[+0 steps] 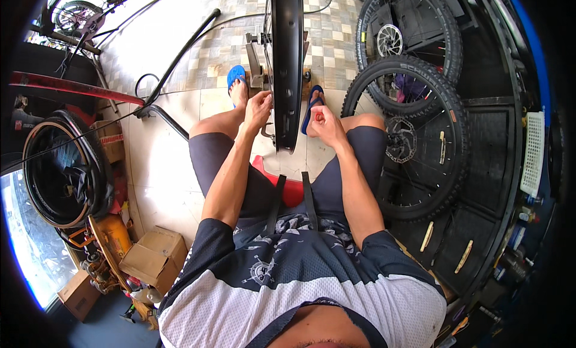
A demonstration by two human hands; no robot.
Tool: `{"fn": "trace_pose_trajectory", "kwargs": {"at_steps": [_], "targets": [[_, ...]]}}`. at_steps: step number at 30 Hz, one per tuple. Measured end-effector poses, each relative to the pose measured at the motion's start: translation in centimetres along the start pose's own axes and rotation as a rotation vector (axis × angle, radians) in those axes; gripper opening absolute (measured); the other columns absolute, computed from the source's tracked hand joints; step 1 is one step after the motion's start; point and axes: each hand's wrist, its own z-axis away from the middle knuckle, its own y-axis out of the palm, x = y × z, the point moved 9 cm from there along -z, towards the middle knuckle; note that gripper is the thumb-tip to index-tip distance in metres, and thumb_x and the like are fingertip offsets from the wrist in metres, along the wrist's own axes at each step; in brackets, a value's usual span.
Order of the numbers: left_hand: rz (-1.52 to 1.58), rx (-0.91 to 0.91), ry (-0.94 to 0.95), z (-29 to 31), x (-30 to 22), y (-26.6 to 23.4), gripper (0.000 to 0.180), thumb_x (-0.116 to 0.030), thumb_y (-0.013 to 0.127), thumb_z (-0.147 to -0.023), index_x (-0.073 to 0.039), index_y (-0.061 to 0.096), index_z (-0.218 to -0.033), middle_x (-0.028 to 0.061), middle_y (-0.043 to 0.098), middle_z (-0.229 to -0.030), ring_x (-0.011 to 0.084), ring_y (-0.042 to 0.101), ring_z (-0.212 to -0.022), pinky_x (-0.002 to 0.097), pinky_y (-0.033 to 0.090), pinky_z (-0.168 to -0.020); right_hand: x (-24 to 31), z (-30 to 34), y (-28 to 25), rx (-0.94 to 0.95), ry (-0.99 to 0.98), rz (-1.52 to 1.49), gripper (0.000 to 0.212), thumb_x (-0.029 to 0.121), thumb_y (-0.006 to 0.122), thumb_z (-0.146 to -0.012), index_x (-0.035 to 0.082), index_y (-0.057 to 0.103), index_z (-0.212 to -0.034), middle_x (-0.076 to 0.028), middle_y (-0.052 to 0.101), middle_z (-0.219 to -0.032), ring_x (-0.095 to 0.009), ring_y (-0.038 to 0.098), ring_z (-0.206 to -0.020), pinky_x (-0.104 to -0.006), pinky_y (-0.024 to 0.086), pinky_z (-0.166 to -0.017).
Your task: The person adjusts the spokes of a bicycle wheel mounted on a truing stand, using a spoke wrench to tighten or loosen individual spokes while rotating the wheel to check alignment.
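Note:
A bare black wheel rim (288, 66) stands upright in front of me, seen edge-on, between my knees. Thin spokes (267, 24) show along its left side. It sits in a metal wheel stand (254, 58) on the floor. My left hand (258, 112) is at the rim's left side, its fingers pinched together at the spokes; what lies between the fingertips is hidden. To the right of the rim, and apart from it, my right hand (329, 127) is closed around a small red tool (319, 116), mostly covered by the fingers.
Two knobby-tyred bicycle wheels (354, 87) lean against black cabinets (489, 141) at my right. Several tyres and rims (45, 129) hang together at left, above cardboard boxes (157, 252). A black tube (183, 51) and a cable cross the floor. Another bicycle (78, 15) stands far left.

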Motion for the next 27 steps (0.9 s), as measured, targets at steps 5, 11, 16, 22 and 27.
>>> {"fn": "trace_pose_trajectory", "kwargs": {"at_steps": [5, 11, 16, 22, 27], "targets": [[-0.329, -0.083, 0.289, 3.5, -8.1, -0.3, 0.032, -0.026, 0.062, -0.101, 0.003, 0.074, -0.102, 0.0068, 0.070, -0.077, 0.0106, 0.064, -0.068, 0.0265, 0.050, -0.062, 0.7, -0.7, 0.1, -0.074, -0.159, -0.003, 0.035, 0.012, 0.063, -0.085, 0.000, 0.062, -0.119, -0.010, 0.067, -0.096, -0.018, 0.064, -0.086, -0.0316, 0.052, -0.081], [-0.352, -0.025, 0.358, 4.0, -11.6, 0.1, 0.023, -0.014, 0.069, -0.095, 0.003, 0.065, -0.109, 0.0053, 0.070, -0.073, 0.0094, 0.064, -0.067, 0.0263, 0.050, -0.062, -0.7, -2.2, 0.9, -0.052, -0.109, 0.032, 0.034, 0.009, 0.064, -0.083, 0.000, 0.064, -0.116, -0.010, 0.066, -0.093, -0.020, 0.064, -0.084, -0.0316, 0.053, -0.079], [-0.243, 0.007, 0.381, 3.2, -13.8, 0.3, 0.028, -0.009, 0.071, -0.093, 0.000, 0.057, -0.116, 0.0049, 0.070, -0.072, 0.0086, 0.062, -0.064, 0.0243, 0.047, -0.059, -0.7, -2.3, 0.9, -0.074, -0.139, 0.074, 0.034, 0.010, 0.064, -0.083, 0.000, 0.064, -0.115, -0.010, 0.066, -0.092, -0.021, 0.064, -0.083, -0.0331, 0.052, -0.078], [0.153, 0.023, 0.162, 4.4, -18.6, 1.2, 0.027, -0.011, 0.068, -0.098, -0.002, 0.055, -0.120, 0.0061, 0.070, -0.078, 0.0073, 0.063, -0.073, 0.0222, 0.048, -0.060, -0.8, -2.2, 1.0, -0.061, -0.133, 0.056, 0.036, 0.011, 0.065, -0.081, -0.001, 0.063, -0.114, -0.014, 0.064, -0.094, -0.026, 0.063, -0.085, -0.0370, 0.051, -0.078], [0.110, -0.066, 0.331, 3.2, -19.2, -0.9, 0.027, -0.015, 0.066, -0.100, -0.003, 0.055, -0.122, 0.0058, 0.071, -0.084, 0.0090, 0.064, -0.074, 0.0234, 0.051, -0.068, -0.9, -2.1, 1.0, -0.059, -0.116, 0.081, 0.036, 0.012, 0.066, -0.081, -0.001, 0.063, -0.114, -0.014, 0.064, -0.092, -0.026, 0.063, -0.085, -0.0376, 0.051, -0.078]]}}
